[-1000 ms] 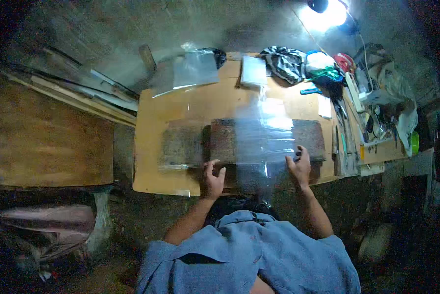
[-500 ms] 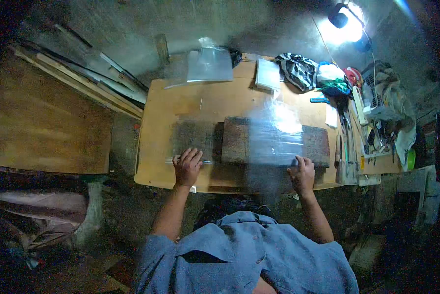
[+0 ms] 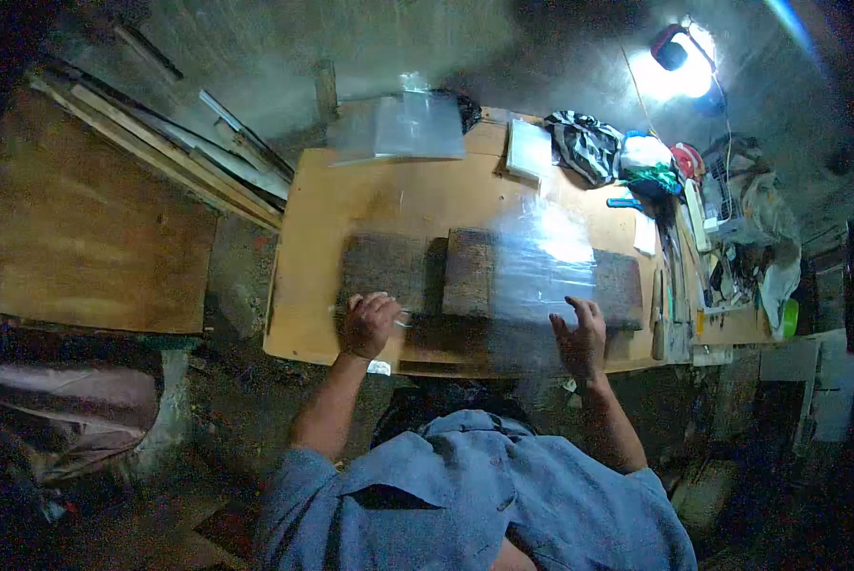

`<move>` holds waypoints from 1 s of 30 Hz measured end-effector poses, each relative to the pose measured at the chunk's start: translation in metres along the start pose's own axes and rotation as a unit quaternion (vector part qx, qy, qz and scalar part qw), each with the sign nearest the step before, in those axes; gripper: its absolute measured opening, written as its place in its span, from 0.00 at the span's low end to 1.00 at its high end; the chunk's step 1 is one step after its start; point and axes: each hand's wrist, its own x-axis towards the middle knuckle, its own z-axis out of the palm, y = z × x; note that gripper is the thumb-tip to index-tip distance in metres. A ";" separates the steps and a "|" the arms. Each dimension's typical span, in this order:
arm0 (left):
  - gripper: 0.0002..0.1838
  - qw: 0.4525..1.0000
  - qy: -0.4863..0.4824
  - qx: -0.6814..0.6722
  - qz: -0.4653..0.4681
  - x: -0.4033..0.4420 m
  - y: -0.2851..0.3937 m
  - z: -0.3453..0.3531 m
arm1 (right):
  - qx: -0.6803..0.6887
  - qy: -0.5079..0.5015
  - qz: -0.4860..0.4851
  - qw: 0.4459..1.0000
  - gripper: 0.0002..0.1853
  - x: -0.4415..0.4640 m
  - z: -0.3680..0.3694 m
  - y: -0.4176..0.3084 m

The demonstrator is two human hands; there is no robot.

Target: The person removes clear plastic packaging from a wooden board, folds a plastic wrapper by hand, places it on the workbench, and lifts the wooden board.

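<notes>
A long dark, rough-faced block (image 3: pixel 468 274) lies across the table, with a shiny clear plastic film (image 3: pixel 541 276) draped over its middle and hanging down its near side. To its left is a second dark block (image 3: pixel 381 262). My left hand (image 3: pixel 372 325) is at that block's near edge with its fingers curled in. A glinting edge of clear plastic sheet shows at these fingers, which seem closed on it. My right hand (image 3: pixel 581 338) is beside the film's right edge, thumb and fingers apart, holding nothing.
Stacked clear plastic sheets (image 3: pixel 419 128) and a pale packet (image 3: pixel 529 149) lie at the back of the wooden table (image 3: pixel 303 247). A striped bag (image 3: pixel 584 147), blue-handled tool (image 3: pixel 625 203) and lit lamp (image 3: pixel 675 71) are right. Wooden boards (image 3: pixel 160 147) lean left.
My right hand has come off the film's edge and its fingers have spread. The left hand has curled and turned slightly, lifting a plastic edge. The view has shifted a little.
</notes>
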 end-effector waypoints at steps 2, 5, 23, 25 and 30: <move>0.07 0.999 0.012 -0.017 -0.024 0.000 -0.001 0.002 | 0.039 -0.002 -0.023 0.999 0.18 0.002 0.006 -0.016; 0.08 0.997 0.059 -0.045 -0.035 0.001 -0.002 -0.002 | 0.113 -0.054 -0.006 0.992 0.18 0.002 0.016 -0.044; 0.42 0.884 0.052 -0.134 -0.444 -0.030 -0.027 -0.019 | 0.300 -0.382 0.041 0.873 0.25 0.004 0.120 -0.095; 0.42 0.829 0.035 -0.272 -0.487 -0.023 -0.042 -0.016 | 0.298 -0.380 0.038 0.875 0.25 -0.002 0.126 -0.080; 0.24 0.757 0.119 -0.417 -0.490 -0.001 -0.057 -0.017 | 0.308 -0.402 0.084 0.858 0.24 -0.008 0.122 -0.058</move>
